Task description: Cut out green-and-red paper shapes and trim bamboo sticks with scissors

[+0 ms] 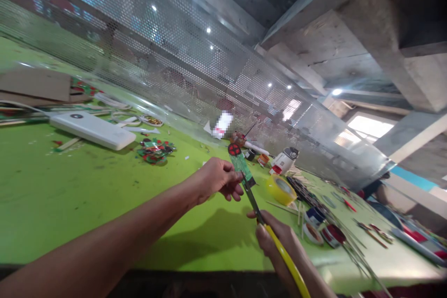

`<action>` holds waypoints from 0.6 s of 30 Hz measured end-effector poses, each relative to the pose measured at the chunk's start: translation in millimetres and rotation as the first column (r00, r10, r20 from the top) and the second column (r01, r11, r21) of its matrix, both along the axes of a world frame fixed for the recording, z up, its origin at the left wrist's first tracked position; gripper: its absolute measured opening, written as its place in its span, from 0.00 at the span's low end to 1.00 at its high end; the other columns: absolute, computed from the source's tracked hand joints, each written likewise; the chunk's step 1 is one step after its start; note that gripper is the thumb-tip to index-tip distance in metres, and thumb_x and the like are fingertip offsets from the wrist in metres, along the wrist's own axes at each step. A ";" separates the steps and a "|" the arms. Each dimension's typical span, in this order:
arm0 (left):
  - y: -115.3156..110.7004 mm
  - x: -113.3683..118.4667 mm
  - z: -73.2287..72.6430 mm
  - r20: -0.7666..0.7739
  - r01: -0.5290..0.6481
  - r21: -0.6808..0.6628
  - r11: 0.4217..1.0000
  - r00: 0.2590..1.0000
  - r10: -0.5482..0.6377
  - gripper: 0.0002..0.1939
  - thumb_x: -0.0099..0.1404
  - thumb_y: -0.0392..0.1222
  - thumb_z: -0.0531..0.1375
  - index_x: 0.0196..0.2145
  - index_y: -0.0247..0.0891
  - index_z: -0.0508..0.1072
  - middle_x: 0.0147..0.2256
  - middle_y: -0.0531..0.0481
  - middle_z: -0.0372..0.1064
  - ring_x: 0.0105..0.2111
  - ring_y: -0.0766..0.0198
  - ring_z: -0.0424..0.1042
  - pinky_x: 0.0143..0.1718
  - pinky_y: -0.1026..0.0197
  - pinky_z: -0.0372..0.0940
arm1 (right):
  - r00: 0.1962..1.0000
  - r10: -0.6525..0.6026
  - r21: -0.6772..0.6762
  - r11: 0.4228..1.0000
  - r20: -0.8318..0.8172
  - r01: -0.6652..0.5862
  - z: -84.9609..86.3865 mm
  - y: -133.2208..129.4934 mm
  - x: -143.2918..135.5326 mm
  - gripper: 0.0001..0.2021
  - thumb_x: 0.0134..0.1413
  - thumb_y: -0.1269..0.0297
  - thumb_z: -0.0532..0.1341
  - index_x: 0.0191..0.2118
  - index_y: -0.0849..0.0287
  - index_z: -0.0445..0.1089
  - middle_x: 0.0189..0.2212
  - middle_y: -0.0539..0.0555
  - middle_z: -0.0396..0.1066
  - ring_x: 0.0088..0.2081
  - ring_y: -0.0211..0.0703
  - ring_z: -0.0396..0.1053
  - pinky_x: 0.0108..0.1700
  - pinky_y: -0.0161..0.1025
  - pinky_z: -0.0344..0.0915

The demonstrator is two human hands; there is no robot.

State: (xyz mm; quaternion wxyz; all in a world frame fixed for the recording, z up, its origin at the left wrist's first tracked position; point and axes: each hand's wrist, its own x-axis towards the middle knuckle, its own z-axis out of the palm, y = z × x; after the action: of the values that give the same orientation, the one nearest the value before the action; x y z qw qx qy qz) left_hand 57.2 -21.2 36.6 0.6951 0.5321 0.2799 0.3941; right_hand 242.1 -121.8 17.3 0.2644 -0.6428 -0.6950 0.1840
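Note:
Near the middle of the view, my left hand pinches a small flat green piece between thumb and fingers. A round red-and-black shape tops its upper end, and its lower corner is dark. My right hand is wrapped round yellow-handled pliers with a long, dark, tapering metal nose. The nose points up and left, and its tip overlaps the green piece beside my left fingertips. Whether the jaws grip the piece, I cannot tell. Both hands are above the green tabletop.
A white power bank and a crumpled red-green bundle lie left. To the right are yellow tape, a white bottle, paint pots, thin sticks and hand tools. A perforated transparent screen borders the table's far side.

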 end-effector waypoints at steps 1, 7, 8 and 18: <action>0.0 0.1 -0.2 0.002 -0.002 0.000 1.000 1.000 0.002 0.18 0.52 0.49 0.66 0.23 0.33 0.65 0.21 0.46 0.72 0.20 0.64 0.71 0.21 0.62 0.61 | 1.000 -0.002 0.001 1.000 0.006 0.002 0.2 -0.5 -0.2 0.35 0.48 0.33 0.48 0.43 0.62 0.70 0.15 0.45 0.48 0.19 0.34 0.49 0.20 0.31 0.49; -0.8 -0.2 -0.3 0.002 0.007 0.005 1.000 1.000 -0.007 0.18 0.51 0.49 0.66 0.23 0.32 0.65 0.21 0.46 0.72 0.19 0.64 0.71 0.20 0.63 0.61 | 1.000 -0.007 0.009 1.000 0.014 0.007 -0.9 -1.0 -1.4 0.36 0.49 0.33 0.47 0.43 0.63 0.70 0.15 0.45 0.49 0.18 0.34 0.49 0.19 0.30 0.50; -0.9 0.0 -0.5 0.001 0.003 0.004 1.000 1.000 -0.003 0.18 0.51 0.50 0.66 0.23 0.32 0.65 0.20 0.46 0.72 0.19 0.64 0.71 0.20 0.63 0.62 | 1.000 -0.012 0.011 1.000 0.010 0.012 -1.4 -0.7 -1.5 0.36 0.49 0.33 0.47 0.43 0.63 0.70 0.15 0.45 0.49 0.18 0.34 0.49 0.19 0.30 0.50; -0.9 1.4 -0.6 -0.006 -0.008 -0.007 1.000 1.000 0.008 0.18 0.51 0.49 0.66 0.22 0.32 0.65 0.20 0.47 0.71 0.18 0.65 0.70 0.20 0.63 0.61 | 1.000 -0.019 0.024 1.000 0.004 0.019 -3.3 0.8 -1.3 0.34 0.49 0.35 0.50 0.42 0.62 0.71 0.15 0.45 0.50 0.18 0.33 0.48 0.18 0.30 0.47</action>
State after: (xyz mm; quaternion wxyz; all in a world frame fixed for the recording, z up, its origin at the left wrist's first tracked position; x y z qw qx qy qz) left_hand 58.6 -22.1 35.9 0.6944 0.5298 0.2854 0.3944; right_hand 240.8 -121.0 14.0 0.2721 -0.6467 -0.6915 0.1717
